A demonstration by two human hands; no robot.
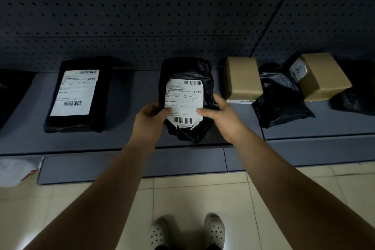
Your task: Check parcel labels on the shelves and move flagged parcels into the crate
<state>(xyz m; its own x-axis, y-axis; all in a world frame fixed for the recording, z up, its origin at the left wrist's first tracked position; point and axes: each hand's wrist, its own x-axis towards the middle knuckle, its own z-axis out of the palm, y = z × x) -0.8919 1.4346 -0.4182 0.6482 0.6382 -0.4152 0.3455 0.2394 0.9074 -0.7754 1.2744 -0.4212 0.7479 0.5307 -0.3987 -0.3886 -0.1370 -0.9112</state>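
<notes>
A black plastic parcel (187, 71) with a white barcode label (183, 99) is in the middle of the grey shelf (125, 128). My left hand (151, 116) grips its lower left edge, thumb on the label. My right hand (220, 114) grips its lower right edge, thumb on the label too. The label's bottom corner is torn and peeling. No crate is in view.
A flat black parcel (78, 95) with a large label lies to the left. To the right are two brown cardboard boxes (242, 78) (322, 76) and crumpled black bags (281, 97). A pegboard backs the shelf. A white parcel (17, 170) sits low at the left on the tiled floor.
</notes>
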